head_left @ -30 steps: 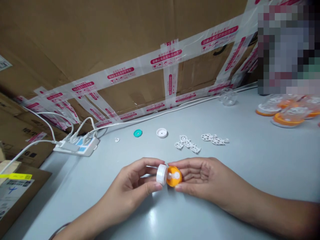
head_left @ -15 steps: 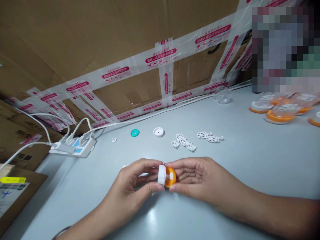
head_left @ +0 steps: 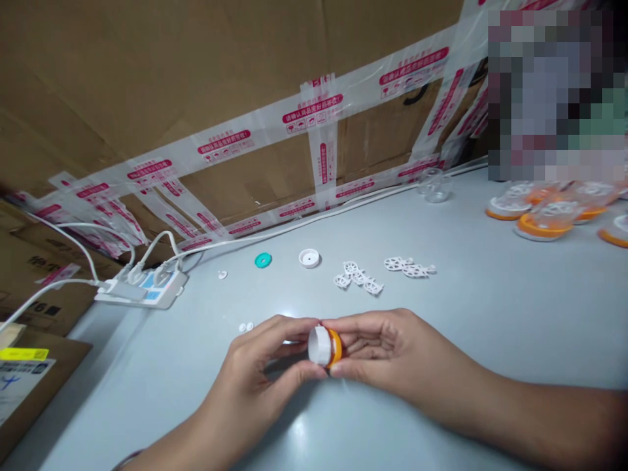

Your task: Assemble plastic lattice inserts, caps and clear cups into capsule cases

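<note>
Between my two hands, just above the table, a white round cap (head_left: pixel 320 346) and an orange round cap (head_left: pixel 335 348) are held face to face. My left hand (head_left: pixel 267 366) pinches the white cap by its rim between thumb and fingers. From the other side, the thumb and forefinger of my right hand (head_left: pixel 387 350) grip the orange cap, its other fingers curled loosely behind. Whether the two caps touch inside is hidden. Two small white discs (head_left: pixel 246 327) lie beside my left hand. Farther back are a teal disc (head_left: pixel 263 260) and a white round dish (head_left: pixel 309 258).
White wheel-shaped plastic parts (head_left: pixel 359 278) and more such parts (head_left: pixel 409 267) lie beyond my hands. A power strip (head_left: pixel 143 289) with cables stands at left. Clear cups (head_left: pixel 436 188) and several orange-based domes (head_left: pixel 544 224) sit at the right. A taped cardboard box (head_left: pixel 220 176) walls the back.
The white cap has turned its outer face more toward me and sits closer against the orange cap, whose inside is now mostly covered. The two small discs show more fully.
</note>
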Demonstrator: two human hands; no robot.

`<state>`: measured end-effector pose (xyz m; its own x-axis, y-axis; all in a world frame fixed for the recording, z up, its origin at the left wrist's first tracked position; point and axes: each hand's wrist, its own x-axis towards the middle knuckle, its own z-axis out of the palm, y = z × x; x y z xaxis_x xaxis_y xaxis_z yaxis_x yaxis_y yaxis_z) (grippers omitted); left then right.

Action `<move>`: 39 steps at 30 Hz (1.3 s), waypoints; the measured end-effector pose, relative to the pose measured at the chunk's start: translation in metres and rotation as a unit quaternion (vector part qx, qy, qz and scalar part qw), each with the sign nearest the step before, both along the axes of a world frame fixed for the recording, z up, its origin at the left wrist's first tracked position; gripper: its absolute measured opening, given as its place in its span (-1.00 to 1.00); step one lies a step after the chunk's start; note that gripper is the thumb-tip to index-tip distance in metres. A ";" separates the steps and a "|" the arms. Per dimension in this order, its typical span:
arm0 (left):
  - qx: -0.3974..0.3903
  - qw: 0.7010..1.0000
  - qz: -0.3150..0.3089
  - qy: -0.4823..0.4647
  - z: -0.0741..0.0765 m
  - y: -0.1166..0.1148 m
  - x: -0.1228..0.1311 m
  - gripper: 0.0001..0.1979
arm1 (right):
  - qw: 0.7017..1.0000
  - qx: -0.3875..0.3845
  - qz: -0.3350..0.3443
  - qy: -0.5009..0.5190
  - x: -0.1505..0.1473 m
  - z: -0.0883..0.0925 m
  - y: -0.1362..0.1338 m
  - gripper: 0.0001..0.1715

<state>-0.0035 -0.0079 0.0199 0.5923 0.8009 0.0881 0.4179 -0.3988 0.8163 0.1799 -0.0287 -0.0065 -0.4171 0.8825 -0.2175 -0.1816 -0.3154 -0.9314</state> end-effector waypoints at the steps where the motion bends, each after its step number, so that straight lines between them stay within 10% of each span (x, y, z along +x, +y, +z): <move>1: 0.020 1.000 -0.007 0.003 0.000 0.000 0.000 -0.71 | 1.000 0.002 0.004 0.000 0.000 0.000 0.000 -0.64; 39: 0.216 0.973 -0.075 0.017 -0.011 -0.005 0.001 -0.77 | 0.982 0.101 0.026 -0.155 0.001 0.001 -0.007 -0.76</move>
<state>-0.0023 -0.0125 0.0092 0.7079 0.5982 0.3757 0.3527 -0.7601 0.5457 0.1812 -0.0352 -0.0051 -0.4047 0.8996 -0.1643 0.1318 -0.1204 -0.9839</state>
